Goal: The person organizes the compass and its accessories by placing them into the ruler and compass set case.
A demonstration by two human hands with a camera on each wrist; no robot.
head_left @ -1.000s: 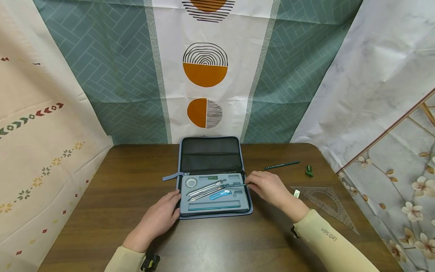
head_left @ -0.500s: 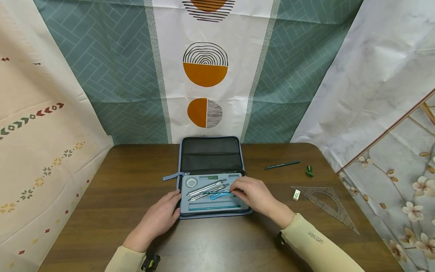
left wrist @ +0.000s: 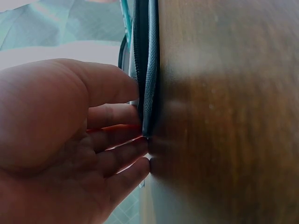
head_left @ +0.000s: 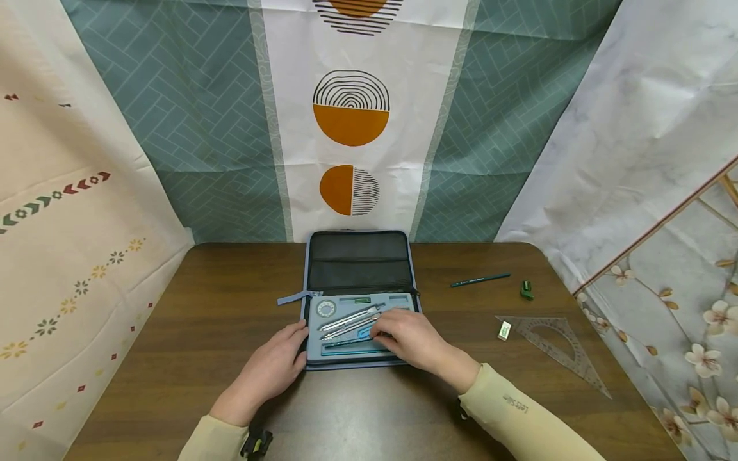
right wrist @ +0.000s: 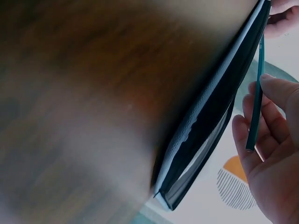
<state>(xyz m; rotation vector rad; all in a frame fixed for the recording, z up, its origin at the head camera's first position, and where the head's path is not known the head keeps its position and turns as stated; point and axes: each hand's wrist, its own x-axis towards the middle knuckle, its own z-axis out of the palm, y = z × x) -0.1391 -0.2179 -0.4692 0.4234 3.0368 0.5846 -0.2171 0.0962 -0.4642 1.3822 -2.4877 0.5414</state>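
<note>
My right hand [head_left: 419, 343] pinches a dark green pencil [head_left: 347, 342] between thumb and fingers, over the lower part of an open zip case [head_left: 306, 275]. The same pencil [right wrist: 256, 112] shows in the right wrist view, its end near the palm. Below it, a teal strip or stick [head_left: 357, 352] lies in the long front slot. Compasses [head_left: 348, 318], a light blue cutter [head_left: 364, 332] partly hidden by the hand, and a round white disc [head_left: 326, 308] sit in the grey tray. My left hand [head_left: 268, 368] rests against the case's left edge, fingers nearly straight.
Right of the case, another green pencil [head_left: 480, 280], a green sharpener [head_left: 526, 290], a small white-and-green eraser [head_left: 504, 330] and a clear set square [head_left: 553, 346] lie on the brown table [head_left: 230, 288]. A zip strap [head_left: 292, 298] sticks out left of the case.
My right hand has carried the pencil leftward and toward the front of the tray, from its right edge to the long slot. The left hand stays at the case's edge.
</note>
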